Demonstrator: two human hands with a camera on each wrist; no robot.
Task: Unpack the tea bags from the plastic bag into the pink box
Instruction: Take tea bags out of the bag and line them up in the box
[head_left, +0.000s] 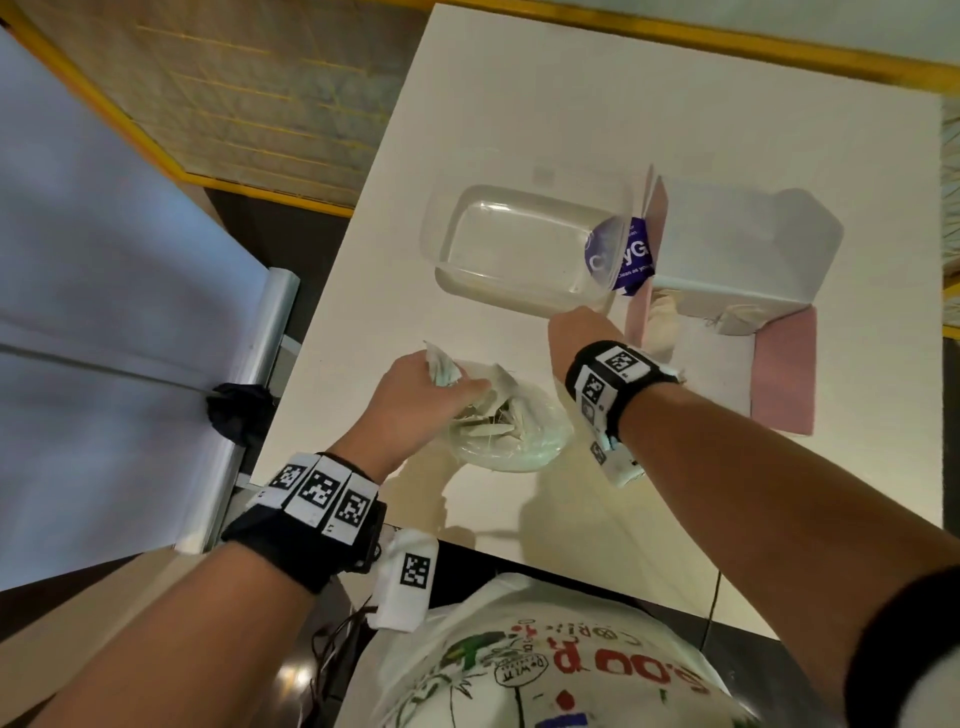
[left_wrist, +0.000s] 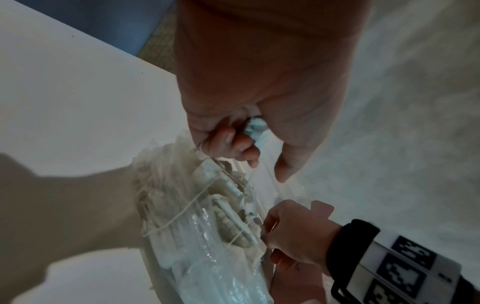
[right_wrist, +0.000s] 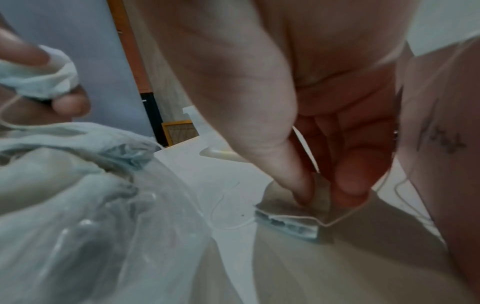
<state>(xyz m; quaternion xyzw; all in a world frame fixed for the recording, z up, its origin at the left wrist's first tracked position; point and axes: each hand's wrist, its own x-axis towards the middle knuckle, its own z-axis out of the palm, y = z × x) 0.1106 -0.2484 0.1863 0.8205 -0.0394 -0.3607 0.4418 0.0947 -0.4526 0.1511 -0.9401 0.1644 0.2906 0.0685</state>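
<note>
The right hand (right_wrist: 319, 185) pinches a tea bag (right_wrist: 285, 222) between thumb and fingers, its string trailing over the table (head_left: 519, 130); in the head view this hand (head_left: 582, 338) hangs between the bag and the box. The left hand (head_left: 415, 395) grips the bunched mouth of the plastic bag (head_left: 519, 436), fingers curled round the gathered film and holding it up, as the left wrist view shows (left_wrist: 233, 142). More tea bags (head_left: 498, 415) lie heaped inside it, strings tangled.

From the right hand, the plastic bag sits at about 7 o'clock, near; the pink box (head_left: 784, 374) lies at about 3 o'clock, near, its white lid (head_left: 743, 244) standing open at 1 o'clock. A few tea bags already show inside, against the far wall. A clear tub (head_left: 519, 244) stands at 11 o'clock, touching or just beside the lid.

The coming move turns on that rightward line: the right hand is the nearer one to the box, and its load should travel toward 3 o'clock over the near wall. The trailing string may snag on the rim or drag a neighbour out of the bag. Many remain, so the task looks early
</note>
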